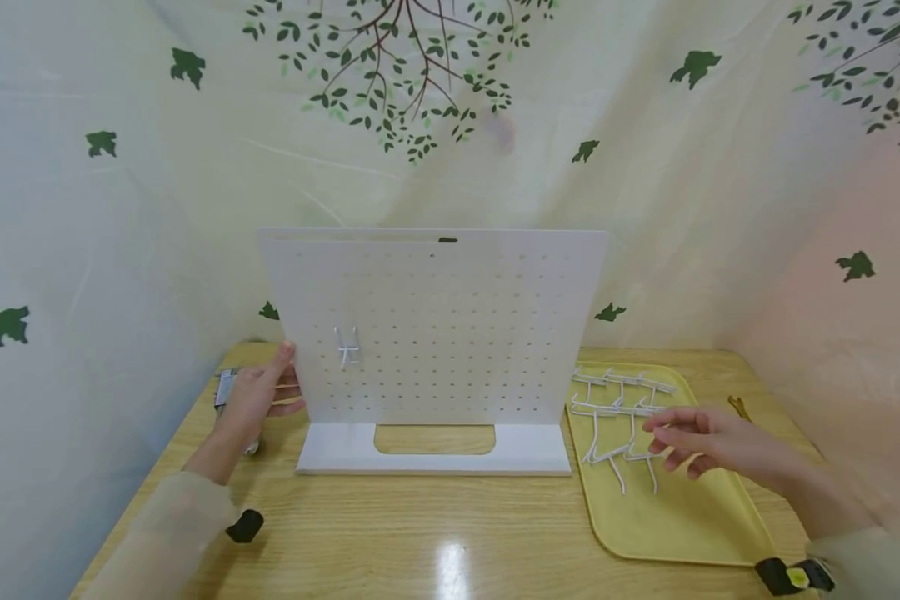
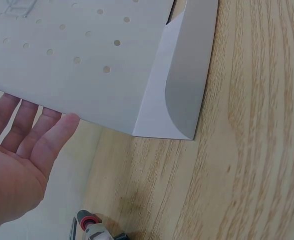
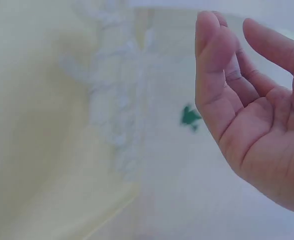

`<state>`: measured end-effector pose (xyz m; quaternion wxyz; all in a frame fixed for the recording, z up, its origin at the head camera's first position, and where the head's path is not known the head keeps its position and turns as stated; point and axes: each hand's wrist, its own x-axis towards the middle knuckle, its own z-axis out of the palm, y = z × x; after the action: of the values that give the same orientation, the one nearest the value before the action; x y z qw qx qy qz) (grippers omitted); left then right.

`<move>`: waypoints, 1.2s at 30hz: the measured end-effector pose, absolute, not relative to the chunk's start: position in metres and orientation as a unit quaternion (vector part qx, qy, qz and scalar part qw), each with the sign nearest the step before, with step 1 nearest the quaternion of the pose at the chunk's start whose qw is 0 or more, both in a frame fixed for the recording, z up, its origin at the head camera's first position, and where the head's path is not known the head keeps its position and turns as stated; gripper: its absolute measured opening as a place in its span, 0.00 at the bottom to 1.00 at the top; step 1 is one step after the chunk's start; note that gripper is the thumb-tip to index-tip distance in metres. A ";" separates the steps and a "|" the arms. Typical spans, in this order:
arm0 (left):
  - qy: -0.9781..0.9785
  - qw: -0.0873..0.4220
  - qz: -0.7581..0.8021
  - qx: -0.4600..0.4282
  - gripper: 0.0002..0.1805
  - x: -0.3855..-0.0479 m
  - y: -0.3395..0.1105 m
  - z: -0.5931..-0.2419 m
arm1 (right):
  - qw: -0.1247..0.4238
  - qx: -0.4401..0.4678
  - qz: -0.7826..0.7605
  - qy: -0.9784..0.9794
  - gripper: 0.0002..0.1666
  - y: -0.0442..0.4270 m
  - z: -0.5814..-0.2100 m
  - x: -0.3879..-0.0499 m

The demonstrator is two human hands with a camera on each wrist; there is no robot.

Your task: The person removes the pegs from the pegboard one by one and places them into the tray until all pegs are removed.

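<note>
A white pegboard point(image 1: 435, 333) stands upright on its flat base. My left hand point(image 1: 258, 392) holds its left edge, thumb at the front and several fingers reaching behind. In the left wrist view, the fingers of that hand point(image 2: 27, 145) meet the board's edge above the base. One white double hook point(image 1: 348, 348) hangs on the board's left part. Over the yellow tray point(image 1: 675, 525), my right hand point(image 1: 701, 442) hovers with loosely bent fingers and nothing in them. Several white wire hooks point(image 1: 615, 408) lie in rows beneath and beside it. The right wrist view shows these hooks point(image 3: 119, 90) blurred.
Left of the board lies a partly hidden tool point(image 2: 94, 227) on the wooden table point(image 1: 390, 533). A small brass-coloured object point(image 1: 738, 407) sits right of the tray. A patterned curtain point(image 1: 450, 183) surrounds the table's back and sides.
</note>
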<state>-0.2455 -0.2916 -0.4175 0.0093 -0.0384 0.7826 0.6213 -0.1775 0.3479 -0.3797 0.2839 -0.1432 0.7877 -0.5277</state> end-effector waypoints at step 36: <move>0.794 0.009 0.607 -0.041 0.49 -0.245 -0.290 -0.416 | 0.231 -0.212 -0.765 0.563 0.28 0.103 -0.349 -0.213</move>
<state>-0.2454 -0.2904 -0.4161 0.0085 -0.0407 0.7938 0.6067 -0.2128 0.1032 -0.3493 0.2311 -0.2115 0.5633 -0.7645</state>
